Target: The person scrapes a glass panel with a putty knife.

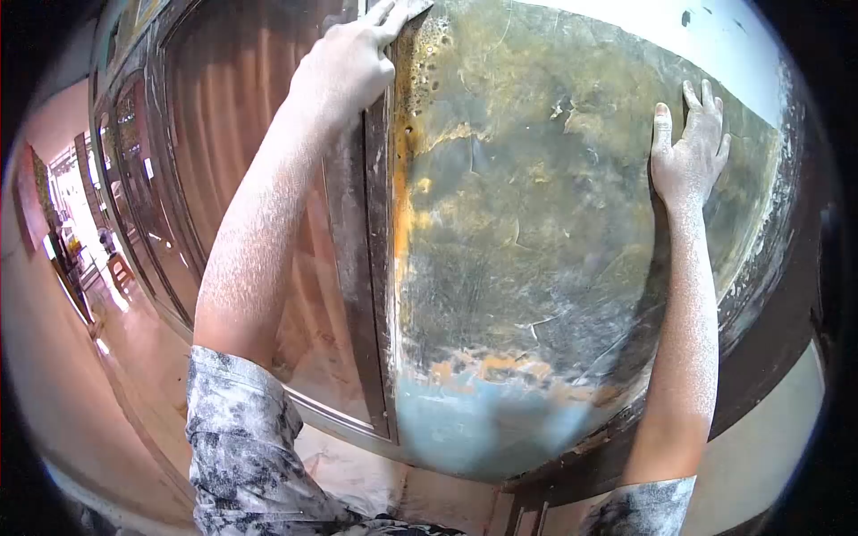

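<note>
Raised on the far left of the wall, the powder-dusted left hand (344, 71) is partly closed, its fingers reaching over a thin, flat, grey piece (415, 9) that is largely cut off at the view's edge. The powder-dusted right hand (688, 156) is open and holds nothing visible, its fingers spread against the mottled green-grey wall (527, 214) at the far right. Leftmost in the scene, a bright passage with a shiny brown floor (125, 335) holds a small reddish-orange stool (119, 270). Next come dark-framed glass panels (143, 170), then a larger pane (237, 116) with reddish-brown folds showing in it. Its dark frame (380, 268) runs just beside the wall, where a yellow-orange stripe (402, 214) marks the wall's left edge. Between the forearms the wall's surface is cracked and flaking, with orange patches (500, 366) above a pale blue area (483, 424) at the near end. A smooth white area (706, 36) lies at the far right, and a dark brown band (769, 348) borders the wall on the right. Both forearms emerge from grey-and-white patterned sleeves (241, 429).
</note>
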`<action>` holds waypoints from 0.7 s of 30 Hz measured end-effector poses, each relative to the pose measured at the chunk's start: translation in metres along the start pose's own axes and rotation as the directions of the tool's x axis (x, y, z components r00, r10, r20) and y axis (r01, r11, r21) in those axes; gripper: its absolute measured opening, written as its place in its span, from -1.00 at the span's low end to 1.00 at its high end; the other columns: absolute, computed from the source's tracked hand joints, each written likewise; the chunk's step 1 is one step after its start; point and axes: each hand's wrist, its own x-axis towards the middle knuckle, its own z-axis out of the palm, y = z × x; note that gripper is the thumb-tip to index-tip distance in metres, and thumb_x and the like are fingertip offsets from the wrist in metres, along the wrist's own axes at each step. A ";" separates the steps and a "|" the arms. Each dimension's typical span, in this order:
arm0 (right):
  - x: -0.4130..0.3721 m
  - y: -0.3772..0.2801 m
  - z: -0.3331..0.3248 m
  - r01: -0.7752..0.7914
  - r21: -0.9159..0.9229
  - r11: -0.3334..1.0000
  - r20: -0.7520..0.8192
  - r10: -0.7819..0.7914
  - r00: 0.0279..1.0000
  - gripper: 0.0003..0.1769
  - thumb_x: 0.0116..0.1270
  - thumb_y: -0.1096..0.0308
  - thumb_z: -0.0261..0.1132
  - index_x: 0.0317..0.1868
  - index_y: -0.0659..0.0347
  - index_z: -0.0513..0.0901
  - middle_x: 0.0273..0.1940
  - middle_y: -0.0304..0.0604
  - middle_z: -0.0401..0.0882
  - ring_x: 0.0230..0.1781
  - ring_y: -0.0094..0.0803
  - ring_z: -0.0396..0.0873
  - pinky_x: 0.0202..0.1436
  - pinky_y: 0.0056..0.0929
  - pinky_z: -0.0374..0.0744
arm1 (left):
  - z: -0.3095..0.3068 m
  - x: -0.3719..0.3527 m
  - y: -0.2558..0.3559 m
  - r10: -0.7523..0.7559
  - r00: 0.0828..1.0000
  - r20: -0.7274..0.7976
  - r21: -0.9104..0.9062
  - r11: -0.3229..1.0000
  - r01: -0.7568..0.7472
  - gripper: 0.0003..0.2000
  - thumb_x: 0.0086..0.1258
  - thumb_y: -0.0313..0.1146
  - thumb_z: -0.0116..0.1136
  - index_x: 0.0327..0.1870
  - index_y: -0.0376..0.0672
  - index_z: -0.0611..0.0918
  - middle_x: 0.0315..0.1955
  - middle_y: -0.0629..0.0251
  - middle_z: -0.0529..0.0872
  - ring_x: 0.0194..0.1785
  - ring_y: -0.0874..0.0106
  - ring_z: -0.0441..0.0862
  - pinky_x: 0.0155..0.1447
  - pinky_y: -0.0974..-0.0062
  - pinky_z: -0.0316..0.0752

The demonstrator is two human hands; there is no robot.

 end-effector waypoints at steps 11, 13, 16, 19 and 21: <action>-0.003 -0.001 -0.004 -0.005 0.009 1.000 -0.011 0.005 1.000 -0.41 0.58 -0.15 0.08 0.50 -0.13 0.40 0.60 -0.20 0.19 0.66 -0.20 0.05 0.68 0.14 -0.05 | 0.053 -0.022 -0.006 -0.157 0.971 -0.181 -0.018 0.988 0.156 -0.32 0.25 -0.51 -0.09 0.50 0.13 0.46 0.50 0.39 0.42 0.28 0.09 0.62 0.38 0.18 0.54; -0.002 0.000 -0.003 -0.005 0.014 1.000 -0.021 0.005 1.000 -0.41 0.58 -0.15 0.08 0.48 -0.12 0.41 0.60 -0.20 0.20 0.66 -0.21 0.06 0.68 0.14 -0.04 | 0.056 -0.030 0.009 -0.186 0.967 -0.174 -0.002 0.982 0.188 -0.37 0.24 -0.49 -0.06 0.43 0.08 0.53 0.43 0.30 0.50 0.24 0.07 0.65 0.35 0.17 0.56; -0.002 0.002 -0.001 -0.004 -0.008 1.000 -0.024 0.003 1.000 -0.41 0.57 -0.14 0.10 0.49 -0.12 0.41 0.60 -0.21 0.20 0.66 -0.23 0.06 0.68 0.13 -0.03 | 0.049 -0.025 0.024 -0.250 0.961 -0.120 -0.029 0.968 0.248 -0.39 0.24 -0.47 -0.05 0.41 -0.01 0.54 0.41 0.13 0.50 0.19 -0.01 0.66 0.31 0.10 0.57; 0.000 0.002 -0.001 -0.002 0.020 1.000 -0.016 0.002 1.000 -0.39 0.56 -0.15 0.11 0.49 -0.12 0.41 0.60 -0.20 0.20 0.66 -0.22 0.06 0.67 0.12 -0.04 | 0.032 -0.009 0.034 -0.287 0.957 -0.048 -0.053 0.957 0.284 -0.38 0.27 -0.46 -0.05 0.45 -0.04 0.49 0.42 0.01 0.48 0.13 -0.07 0.68 0.23 0.00 0.60; -0.001 0.003 -0.001 0.004 0.022 1.000 -0.019 -0.004 1.000 -0.39 0.56 -0.16 0.11 0.49 -0.12 0.41 0.60 -0.19 0.20 0.66 -0.21 0.05 0.68 0.12 -0.05 | 0.032 0.000 0.035 -0.249 0.964 -0.093 -0.073 0.967 0.243 -0.40 0.26 -0.46 -0.03 0.42 -0.07 0.51 0.30 -0.05 0.59 0.09 -0.09 0.69 0.19 -0.01 0.61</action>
